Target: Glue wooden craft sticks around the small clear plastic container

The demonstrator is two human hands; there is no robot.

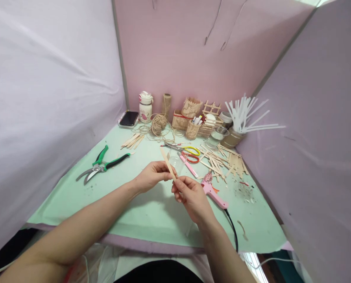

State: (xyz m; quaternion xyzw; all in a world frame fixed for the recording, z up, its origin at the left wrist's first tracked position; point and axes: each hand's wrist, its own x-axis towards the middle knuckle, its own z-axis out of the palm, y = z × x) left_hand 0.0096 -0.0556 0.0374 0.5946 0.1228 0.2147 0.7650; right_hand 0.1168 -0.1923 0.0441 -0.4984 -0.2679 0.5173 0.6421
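A flat wooden craft stick (167, 162) slants up and away over the middle of the table, pinched by both hands. My left hand (155, 174) grips its side with thumb and fingers. At the near end, my right hand (192, 195) pinches it, fingers curled in. Just behind the stick lie scissors (193, 151) with yellow and red handles, a pink and white cutter (189, 166) and something of clear plastic (178, 160). A pink glue gun (215, 192) rests right of my right hand, its black cord trailing over the front edge.
Green-handled pruning shears (100, 167) lie at the left. Loose sticks (215, 161) are heaped at the right, with a smaller pile (132, 140) behind. Along the back stand a phone (129, 118), a bottle (146, 108), twine (159, 124), stick-built holders (192, 129) and glue sticks (243, 114).
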